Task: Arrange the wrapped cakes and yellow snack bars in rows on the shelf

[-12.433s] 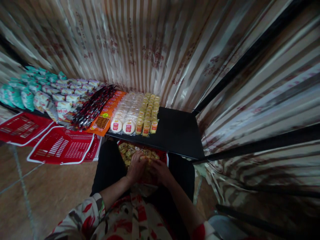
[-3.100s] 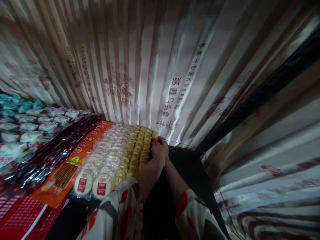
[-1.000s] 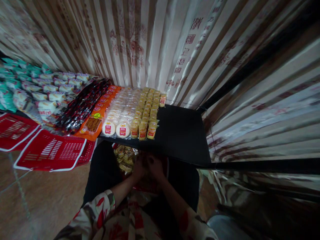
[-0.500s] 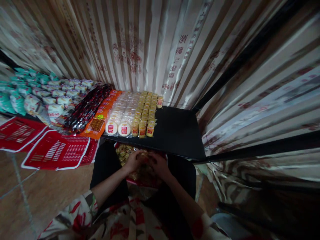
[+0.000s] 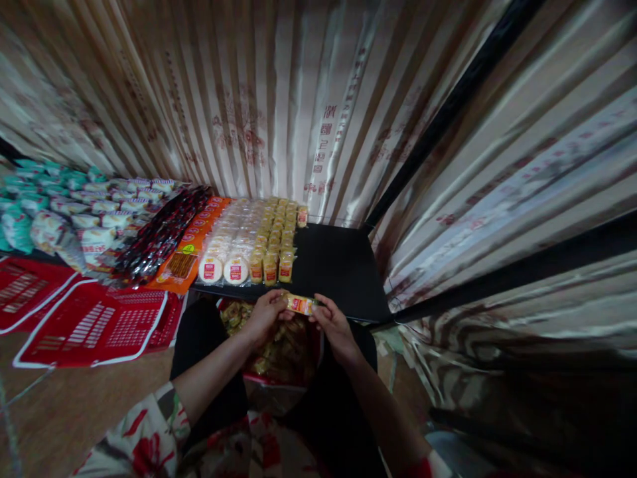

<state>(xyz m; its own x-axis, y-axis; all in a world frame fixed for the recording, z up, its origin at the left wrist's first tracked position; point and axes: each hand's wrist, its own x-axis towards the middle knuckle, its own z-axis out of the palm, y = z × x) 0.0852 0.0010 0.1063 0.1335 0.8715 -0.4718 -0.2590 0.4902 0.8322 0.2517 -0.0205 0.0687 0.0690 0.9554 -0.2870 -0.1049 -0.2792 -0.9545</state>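
Between my two hands is a small yellow packaged snack (image 5: 300,305) with a red and white label facing up. My left hand (image 5: 269,317) pinches its left end, and my right hand (image 5: 332,324) pinches the right end. They hold it just above the front edge of the black shelf (image 5: 338,265). Below, a red basket (image 5: 279,382) between my knees contains many similar yellow wrapped snacks (image 5: 283,355). Rows of yellow snack packs (image 5: 271,245) stand on the shelf, the nearest ones upright with labels facing me.
Left of the yellow rows are round white crackers in clear wrap (image 5: 223,242), orange packets (image 5: 186,249), dark shiny packets (image 5: 159,232), white bags (image 5: 99,239) and green bags (image 5: 22,216). Red baskets (image 5: 99,322) sit at lower left. A pleated curtain (image 5: 279,99) and black frame bars (image 5: 438,133) rise behind.
Both hands have come up out of the basket toward the shelf edge, bringing the yellow snack into clear view between them. The camera view has shifted slightly.
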